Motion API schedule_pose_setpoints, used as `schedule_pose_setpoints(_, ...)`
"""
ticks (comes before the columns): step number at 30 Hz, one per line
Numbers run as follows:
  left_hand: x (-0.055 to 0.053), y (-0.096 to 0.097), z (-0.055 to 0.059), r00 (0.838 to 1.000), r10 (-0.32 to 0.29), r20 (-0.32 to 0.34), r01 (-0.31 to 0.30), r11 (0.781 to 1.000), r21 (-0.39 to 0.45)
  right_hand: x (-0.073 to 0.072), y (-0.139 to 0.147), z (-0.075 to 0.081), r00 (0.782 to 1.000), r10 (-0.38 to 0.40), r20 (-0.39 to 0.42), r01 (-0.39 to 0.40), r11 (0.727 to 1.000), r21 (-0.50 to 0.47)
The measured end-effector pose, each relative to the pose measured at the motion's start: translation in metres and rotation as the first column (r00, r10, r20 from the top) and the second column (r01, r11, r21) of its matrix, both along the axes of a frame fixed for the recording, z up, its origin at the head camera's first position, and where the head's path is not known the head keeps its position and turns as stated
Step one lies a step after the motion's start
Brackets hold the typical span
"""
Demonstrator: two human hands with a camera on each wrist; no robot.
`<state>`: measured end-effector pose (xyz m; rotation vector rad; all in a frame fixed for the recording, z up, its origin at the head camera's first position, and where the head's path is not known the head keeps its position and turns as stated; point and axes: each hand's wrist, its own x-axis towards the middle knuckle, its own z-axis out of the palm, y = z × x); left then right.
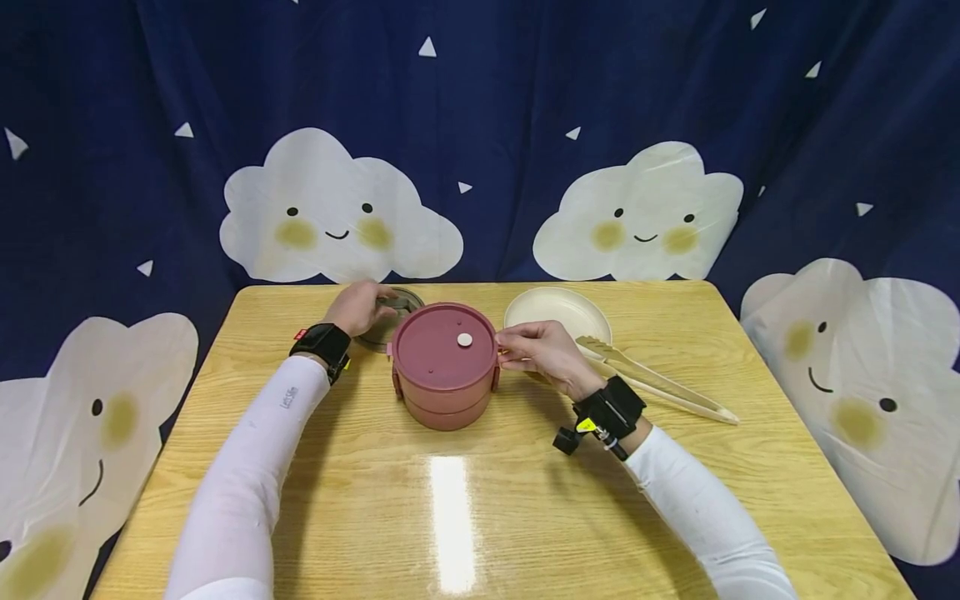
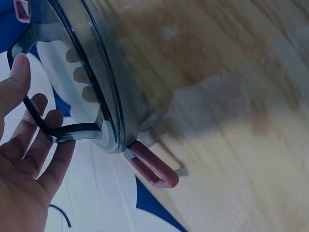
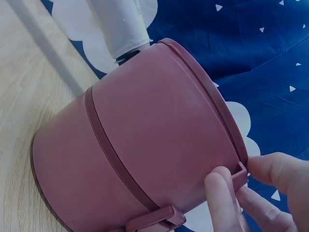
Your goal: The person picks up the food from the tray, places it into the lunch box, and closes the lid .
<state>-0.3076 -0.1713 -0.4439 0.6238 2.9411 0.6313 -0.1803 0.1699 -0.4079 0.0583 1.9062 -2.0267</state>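
A pinkish-red round two-tier lunch box (image 1: 444, 367) stands upright, its lid (image 1: 435, 342) on top with a small white button. At its right side my right hand (image 1: 551, 354) pinches a clip (image 3: 240, 175) near the lid's edge, thumb above and fingers below. A lower clip (image 3: 155, 220) sits at the seam between the tiers. Left of the box, my left hand (image 1: 358, 308) holds the dark handle (image 2: 77, 129) of a grey see-through round lid (image 2: 113, 92), thumb against the handle and fingers behind it. A pink clip (image 2: 153, 166) sticks out from that lid's rim.
A cream plate (image 1: 551, 304) lies behind my right hand. Beige tongs (image 1: 667, 383) rest partly on its rim and stretch to the right. The wooden table (image 1: 360, 517) ends at a dark blue curtain (image 1: 495, 100) with cloud pictures.
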Motion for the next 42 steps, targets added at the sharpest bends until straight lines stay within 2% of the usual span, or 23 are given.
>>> schedule_pose_setpoints(5,0.000,-0.009,0.015,1.000,0.000,-0.029,0.000,1.000,0.001,0.000,0.000,0.001,1.000,-0.005,0.004,0.005,1.000,-0.003)
schedule_pose_setpoints(11,0.003,-0.023,0.038,0.999,0.047,-0.006,-0.047,0.999,0.007,0.001,0.000,0.001,1.000,-0.003,0.000,0.003,1.000,0.001)
schedule_pose_setpoints(14,0.004,-0.029,0.049,0.998,0.059,-0.022,-0.059,0.998,-0.003,0.001,0.000,0.001,1.000,0.001,-0.002,-0.001,1.000,0.006)
schedule_pose_setpoints(22,0.014,-0.042,0.083,0.997,0.066,-0.045,-0.066,0.998,-0.001,0.000,0.000,0.000,1.000,-0.004,0.002,0.004,1.000,-0.012)
schedule_pose_setpoints(28,0.024,-0.045,0.109,0.996,0.045,-0.071,-0.046,0.999,-0.014,0.000,0.000,0.001,1.000,-0.003,0.008,0.003,1.000,-0.011)
schedule_pose_setpoints(33,0.036,-0.039,0.128,0.994,0.016,-0.110,-0.018,1.000,-0.017,0.000,0.000,-0.001,1.000,0.004,0.008,-0.004,1.000,-0.006)
schedule_pose_setpoints(38,0.052,-0.026,0.140,0.983,-0.050,-0.178,0.048,0.999,-0.014,0.000,0.001,-0.002,1.000,0.003,-0.004,-0.003,1.000,0.001)
schedule_pose_setpoints(42,0.065,-0.015,0.145,0.974,-0.094,-0.207,0.096,0.995,-0.001,0.000,0.001,-0.003,1.000,0.005,-0.006,-0.005,1.000,-0.001)
